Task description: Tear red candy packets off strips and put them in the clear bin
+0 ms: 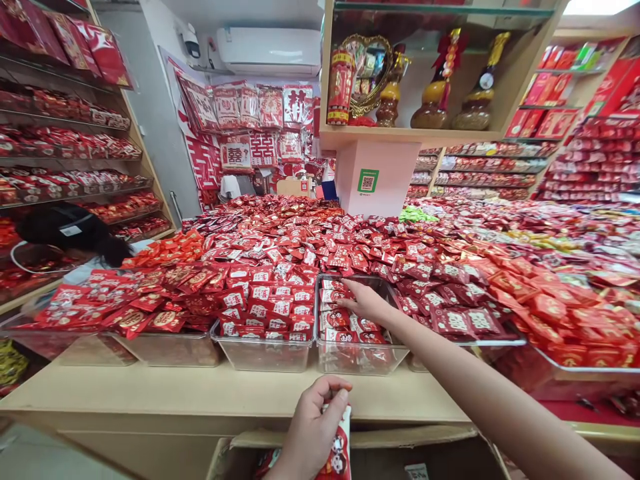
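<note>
My left hand (320, 417), in front of the counter and above an open cardboard box (410, 437), is closed around red and white candy packets (340, 450) printed with cartoon faces. How many it holds is hidden by my fingers. My right hand (367, 300) reaches into a clear plastic bin (363, 357) partly filled with similar red and white packets (336, 320). Its fingers point left over the packets with the thumb apart, and nothing shows between them. Inside the cardboard box, part of a red packet is visible at the left.
Beside this bin stand a clear bin (263, 353) of red packets and a heap of dark red packets (455, 303). Orange-red packets (565, 313) fill a bin at right. A shelf cabinet (415, 137) overhangs the display. A person's head (70, 230) is at far left.
</note>
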A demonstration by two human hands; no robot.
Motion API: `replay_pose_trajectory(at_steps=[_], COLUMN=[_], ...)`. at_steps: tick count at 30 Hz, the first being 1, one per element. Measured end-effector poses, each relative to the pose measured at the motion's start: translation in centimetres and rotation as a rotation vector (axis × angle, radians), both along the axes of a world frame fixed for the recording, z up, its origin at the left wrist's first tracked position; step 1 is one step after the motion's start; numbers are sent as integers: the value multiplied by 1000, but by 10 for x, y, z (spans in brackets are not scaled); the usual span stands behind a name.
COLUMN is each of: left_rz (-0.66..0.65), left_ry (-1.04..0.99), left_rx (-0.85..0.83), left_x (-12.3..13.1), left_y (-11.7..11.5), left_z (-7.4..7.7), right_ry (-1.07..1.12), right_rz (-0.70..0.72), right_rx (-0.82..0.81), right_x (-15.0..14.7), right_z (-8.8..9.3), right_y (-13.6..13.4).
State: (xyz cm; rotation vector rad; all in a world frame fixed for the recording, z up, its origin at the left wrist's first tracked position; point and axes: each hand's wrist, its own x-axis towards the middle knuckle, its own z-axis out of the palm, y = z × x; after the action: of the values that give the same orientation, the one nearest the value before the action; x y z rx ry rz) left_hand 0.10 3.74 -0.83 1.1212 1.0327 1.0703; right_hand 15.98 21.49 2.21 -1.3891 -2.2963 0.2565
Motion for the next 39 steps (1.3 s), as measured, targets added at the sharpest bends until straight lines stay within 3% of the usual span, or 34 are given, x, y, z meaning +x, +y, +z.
replay_pose_trajectory(at_steps=[6,11,13,15,19,22,26,32,36,39], left_rz=[26,120,239,349,428,418,328,160,219,204], left_ry=[-3,-28,-62,-121,-257,-298,-311,-162,-211,-230], left_rx=[12,2,8,-3,-45,-28,-7,53,49,35], left_x=[1,3,3,3,4,5,4,4,5,4], left_y=[-1,0,1,2,4,3,2,0,0,1], left_z=[1,-1,-2,-2,-3,-3,-1,-1,-1,-3], right_ry=[61,131,244,394,584,706,876,931,932,934], right_rz=[-50,-42,-49,-44,15,63,11,-20,-76,-162], right_rx=[-126,-8,62,8,-405,-684,-782,-557,-453,-277], right_x=[1,-1,-2,-3,-12,-21,-22,-11,-3,7], right_z=[-2,16,25,28,5,-18,-31,-37,-20,4], right_y=[3,-12,-42,-83,-165,-193,-188,-185,-177,-139])
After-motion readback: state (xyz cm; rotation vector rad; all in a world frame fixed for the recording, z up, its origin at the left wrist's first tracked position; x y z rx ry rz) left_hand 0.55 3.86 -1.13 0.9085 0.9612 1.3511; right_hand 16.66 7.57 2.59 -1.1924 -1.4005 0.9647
